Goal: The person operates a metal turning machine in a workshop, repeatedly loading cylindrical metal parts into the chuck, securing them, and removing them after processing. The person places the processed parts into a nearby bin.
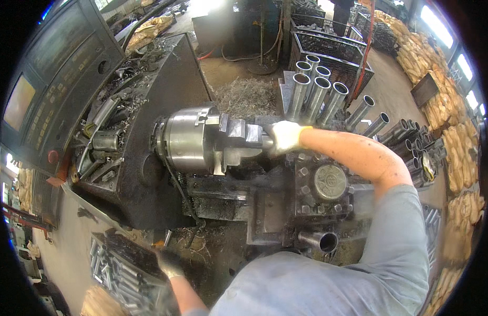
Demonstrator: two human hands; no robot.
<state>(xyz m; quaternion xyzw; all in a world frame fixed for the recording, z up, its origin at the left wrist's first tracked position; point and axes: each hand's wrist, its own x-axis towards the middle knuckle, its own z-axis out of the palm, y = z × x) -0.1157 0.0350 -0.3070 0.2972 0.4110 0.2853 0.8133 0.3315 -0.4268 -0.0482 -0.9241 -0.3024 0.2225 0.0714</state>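
My right hand [286, 137], in a pale work glove with a yellow cuff, is at the open end of the lathe chuck [188, 139]. Its fingers curl round the end of a round metal workpiece [266, 141] that shows between the glove and the stepped chuck jaws [244, 132]. The glove hides most of that piece. Low on the left, my left hand [169, 265] wears a dark-stained glove and hangs beside the machine, below a small metal handle [168, 237]. Blur and shadow hide its fingers, so its grip is unclear.
The tool post [323, 184] sits under my right forearm, with a hollow cylinder [320, 240] nearer me. Several steel tubes [317, 95] stand upright beyond it, before a wire crate [328, 50]. A bin of metal pieces [123, 282] lies lower left. A control panel [60, 79] stands left.
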